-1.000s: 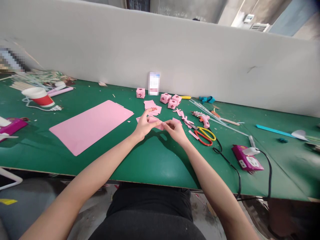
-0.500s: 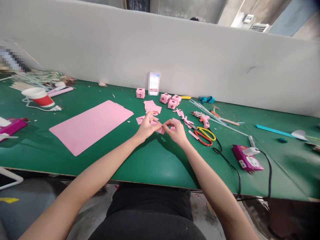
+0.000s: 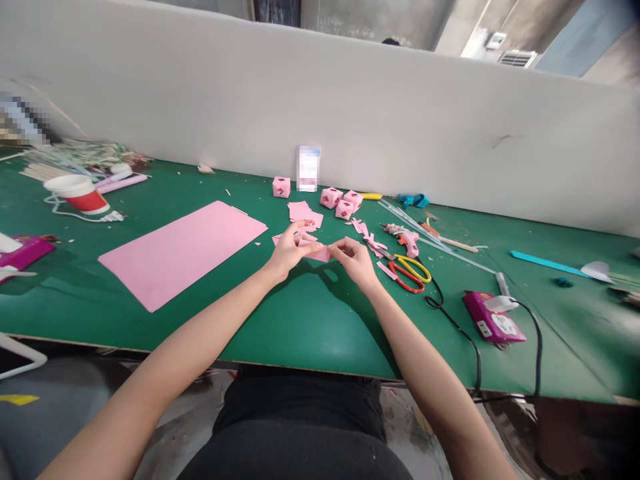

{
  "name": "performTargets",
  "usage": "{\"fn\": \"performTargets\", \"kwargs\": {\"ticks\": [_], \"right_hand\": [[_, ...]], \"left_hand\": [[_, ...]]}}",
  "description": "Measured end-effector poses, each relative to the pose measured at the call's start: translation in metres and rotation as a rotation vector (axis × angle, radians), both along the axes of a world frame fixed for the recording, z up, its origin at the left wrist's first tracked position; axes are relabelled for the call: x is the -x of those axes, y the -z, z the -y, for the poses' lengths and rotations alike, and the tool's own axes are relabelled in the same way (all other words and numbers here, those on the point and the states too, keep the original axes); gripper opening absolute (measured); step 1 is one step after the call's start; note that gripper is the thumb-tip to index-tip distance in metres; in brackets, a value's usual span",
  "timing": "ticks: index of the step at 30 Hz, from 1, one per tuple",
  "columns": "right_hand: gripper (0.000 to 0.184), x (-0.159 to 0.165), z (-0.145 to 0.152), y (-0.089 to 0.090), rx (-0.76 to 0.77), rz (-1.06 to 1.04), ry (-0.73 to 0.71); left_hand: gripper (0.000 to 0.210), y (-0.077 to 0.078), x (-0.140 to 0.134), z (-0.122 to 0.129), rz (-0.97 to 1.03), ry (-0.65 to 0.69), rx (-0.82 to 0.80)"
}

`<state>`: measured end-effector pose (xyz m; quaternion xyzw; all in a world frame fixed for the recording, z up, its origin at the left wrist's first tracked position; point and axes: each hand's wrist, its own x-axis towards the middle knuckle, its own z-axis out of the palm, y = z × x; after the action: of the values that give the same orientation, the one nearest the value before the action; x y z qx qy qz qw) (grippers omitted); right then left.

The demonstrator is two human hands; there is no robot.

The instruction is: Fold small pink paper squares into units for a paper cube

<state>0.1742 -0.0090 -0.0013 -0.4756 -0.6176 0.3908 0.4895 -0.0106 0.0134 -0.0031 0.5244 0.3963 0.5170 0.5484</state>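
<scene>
Between my hands is a small folded piece of pink paper (image 3: 319,254), raised a little over the green table. My left hand (image 3: 291,253) pinches its left part with thumb and fingers. At its right end, my right hand (image 3: 354,257) grips it between thumb and forefinger. Pink paper squares (image 3: 300,211) lie just beyond my left hand, with more pink pieces partly hidden behind its fingers. Several folded pink paper cubes (image 3: 331,197) with diamond-shaped openings stand farther back. Narrow pink paper strips (image 3: 369,239) are heaped beyond my right hand.
Scissors (image 3: 409,272) and a pink glue gun (image 3: 404,238) lie right of my right hand. A black cord runs to a purple power strip (image 3: 495,317). A large pink sheet (image 3: 183,257) lies left. A phone (image 3: 308,169) leans on the grey partition (image 3: 200,93). A paper cup (image 3: 75,193) stands far left.
My hands have moved slightly apart, and more of the folded pink paper shows between them. Both hands keep their pinch on it. The things on the table stay put.
</scene>
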Motion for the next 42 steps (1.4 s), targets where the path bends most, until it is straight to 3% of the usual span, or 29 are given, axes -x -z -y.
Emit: {"fn": "performTargets", "kwargs": {"ticks": [6,12,17,23,31,38,42], "right_hand": [[0.023,0.001,-0.003,0.004,-0.005,0.035,0.002],[0.023,0.000,-0.003,0.005,0.005,0.052,0.036],[0.022,0.006,-0.002,0.005,-0.011,0.064,0.050],[0.014,0.008,0.001,0.002,-0.074,0.144,0.139],[0.014,-0.017,-0.006,0.002,-0.050,0.188,0.333],[0.034,0.004,-0.003,0.005,-0.050,0.080,0.086],[0.033,0.014,0.000,0.008,-0.073,0.110,0.087]], "left_hand": [[0.074,0.004,-0.002,0.000,-0.085,0.024,-0.019],[0.064,0.002,-0.002,-0.001,-0.043,-0.022,-0.024],[0.063,0.009,-0.004,-0.005,-0.074,0.028,-0.085],[0.052,0.010,-0.008,-0.004,-0.097,0.010,-0.155],[0.051,0.003,0.001,-0.006,-0.035,-0.140,-0.121],[0.057,0.005,-0.003,-0.004,-0.019,-0.079,-0.072],[0.053,0.006,-0.004,-0.003,-0.094,-0.067,-0.149]]}}
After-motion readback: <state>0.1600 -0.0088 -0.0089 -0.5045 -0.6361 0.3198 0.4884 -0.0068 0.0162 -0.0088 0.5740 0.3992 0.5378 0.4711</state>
